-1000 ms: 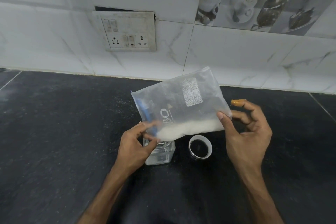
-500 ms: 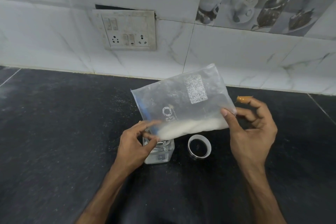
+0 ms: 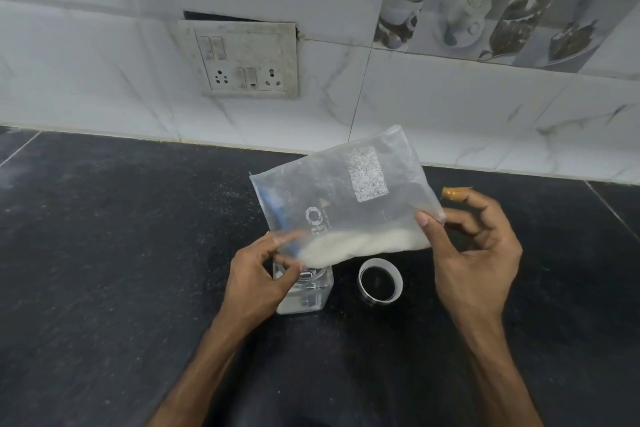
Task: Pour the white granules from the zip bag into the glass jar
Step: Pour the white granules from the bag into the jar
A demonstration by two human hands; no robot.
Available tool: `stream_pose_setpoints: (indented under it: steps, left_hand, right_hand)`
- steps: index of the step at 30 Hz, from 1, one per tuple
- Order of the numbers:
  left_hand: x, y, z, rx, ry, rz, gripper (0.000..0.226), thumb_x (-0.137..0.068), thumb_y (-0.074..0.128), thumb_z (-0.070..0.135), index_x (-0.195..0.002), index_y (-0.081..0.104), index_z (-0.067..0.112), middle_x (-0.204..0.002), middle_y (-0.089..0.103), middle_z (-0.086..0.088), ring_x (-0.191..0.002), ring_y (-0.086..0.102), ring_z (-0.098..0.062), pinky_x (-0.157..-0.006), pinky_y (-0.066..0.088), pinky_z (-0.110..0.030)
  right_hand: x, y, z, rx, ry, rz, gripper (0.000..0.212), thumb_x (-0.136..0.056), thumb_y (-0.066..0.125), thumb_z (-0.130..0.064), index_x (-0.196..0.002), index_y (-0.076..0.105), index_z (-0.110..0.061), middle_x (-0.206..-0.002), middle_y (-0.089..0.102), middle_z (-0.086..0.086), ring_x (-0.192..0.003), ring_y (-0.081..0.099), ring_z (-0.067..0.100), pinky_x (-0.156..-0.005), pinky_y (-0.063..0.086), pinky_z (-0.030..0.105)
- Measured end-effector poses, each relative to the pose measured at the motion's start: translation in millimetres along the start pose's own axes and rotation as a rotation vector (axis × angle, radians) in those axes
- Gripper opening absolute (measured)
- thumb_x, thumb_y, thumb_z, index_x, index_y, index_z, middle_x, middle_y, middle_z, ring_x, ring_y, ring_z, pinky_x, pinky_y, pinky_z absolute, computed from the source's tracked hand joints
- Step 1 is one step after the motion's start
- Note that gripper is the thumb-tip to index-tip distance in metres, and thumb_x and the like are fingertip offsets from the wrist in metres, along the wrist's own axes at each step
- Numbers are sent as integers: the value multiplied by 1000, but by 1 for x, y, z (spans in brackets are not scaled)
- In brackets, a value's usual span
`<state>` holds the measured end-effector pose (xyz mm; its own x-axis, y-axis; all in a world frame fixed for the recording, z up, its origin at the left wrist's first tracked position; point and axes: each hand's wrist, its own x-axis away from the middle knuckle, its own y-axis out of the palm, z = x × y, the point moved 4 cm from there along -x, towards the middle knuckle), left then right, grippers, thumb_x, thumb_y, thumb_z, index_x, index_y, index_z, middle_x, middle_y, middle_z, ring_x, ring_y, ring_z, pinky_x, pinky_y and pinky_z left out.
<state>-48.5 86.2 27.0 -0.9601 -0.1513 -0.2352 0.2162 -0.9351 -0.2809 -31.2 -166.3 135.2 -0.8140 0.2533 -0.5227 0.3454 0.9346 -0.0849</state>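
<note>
The clear zip bag [image 3: 346, 204] is held tilted above the glass jar [image 3: 308, 293], with its lower left corner over the jar's mouth. The white granules [image 3: 360, 244] are heaped along the bag's lower edge. The left hand [image 3: 258, 282] has its fingers [image 3: 265, 244] pinching that corner by the blue zip. The right hand [image 3: 474, 253] pinches the bag's right edge between thumb and fingers. The square jar stands on the dark desk [image 3: 104, 253], partly hidden by the left hand. A round lid [image 3: 380, 282] lies just beside it on the right. A socket panel [image 3: 247, 61] sits on the tiled wall behind.
</note>
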Motion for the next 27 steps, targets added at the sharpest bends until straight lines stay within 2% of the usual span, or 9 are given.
stream_pose_setpoints:
  steps: [2,5,8,12,15,17,20,23,27]
  left_hand:
    - [0,1,-3,-4,4,-17,56,-76,82,2,-120,69,34,-115,69,28,-76,73,-2,-101,50,-58]
    - [0,1,-5,11,-5,-11,55,-75,83,1,-120,70,32,-123,65,28,-75,74,-4,-101,49,-60]
    - [0,1,-4,3,5,-19,55,-76,83,2,-119,69,33,-116,67,33,-74,72,-1,-102,48,-61]
    - [0,-1,-3,11,9,-12,57,-76,82,2,-118,68,37,-117,68,29,-76,73,-4,-101,50,-60]
    - [0,1,0,22,3,-10,59,-76,81,-1,-116,67,41,-118,69,23,-75,74,-5,-98,54,-54]
    - [0,0,0,21,4,-9,60,-76,82,-1,-116,68,41,-117,69,25,-74,73,-5,-98,53,-56]
    - [0,1,-5,17,6,-27,57,-76,82,2,-120,69,36,-116,69,25,-75,74,-6,-103,47,-62]
    - [-1,0,-6,14,5,-18,59,-76,82,1,-120,68,38,-118,69,26,-73,74,-8,-103,47,-61]
    - [-1,1,-8,22,0,-29,55,-77,82,1,-121,69,32,-116,71,19,-75,74,-7,-100,51,-59]
  right_hand:
    - [0,0,0,3,0,7,41,-78,81,-5,-106,62,-27,-94,75,10,-87,74,12,-95,53,56]
    - [1,0,0,5,8,-2,39,-78,81,-6,-106,63,-26,-90,76,1,-87,74,13,-95,52,58]
    - [1,1,-1,12,4,6,39,-78,81,-6,-107,63,-24,-90,76,3,-87,74,12,-95,52,58]
    - [1,2,-1,9,1,-1,36,-78,81,-5,-105,64,-21,-94,74,10,-87,74,14,-92,54,56]
    - [1,1,-1,6,6,5,37,-78,81,-5,-105,63,-24,-89,76,0,-88,74,14,-92,54,56]
    - [0,1,-1,7,3,-2,38,-78,81,-5,-105,63,-25,-89,76,-4,-88,74,12,-92,55,53]
    - [-1,1,-2,24,-6,14,40,-77,82,-6,-105,63,-27,-92,75,1,-87,73,11,-95,54,52]
    - [-1,2,-2,31,-12,-4,40,-78,80,-5,-105,62,-28,-91,75,-6,-87,73,7,-91,57,43]
    - [-2,0,-1,46,-22,3,39,-78,80,-4,-108,63,-21,-97,74,10,-88,73,8,-89,59,36]
